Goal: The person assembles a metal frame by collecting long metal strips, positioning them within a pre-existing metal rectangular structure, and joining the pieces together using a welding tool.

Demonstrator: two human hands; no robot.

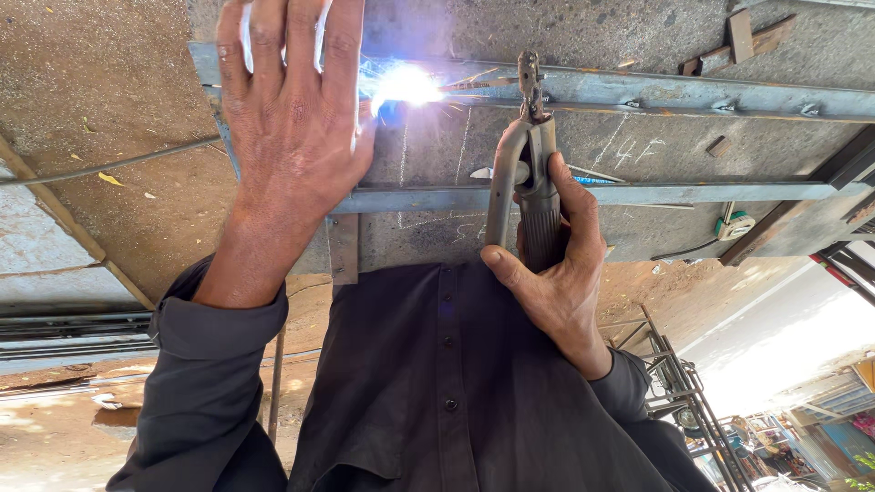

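Left hand (287, 118) fingertips beyond top edge

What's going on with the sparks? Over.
Right hand shut on welding holder, rod tip sparking at far steel bar. Left hand open, raised beside the bright flash. Nothing in the way.

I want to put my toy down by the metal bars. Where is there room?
Bare floor past the far bar, right of the scrap pieces. Also between the two bars, right of the chalk marks. Crowded by the spark, left hand and right hand.
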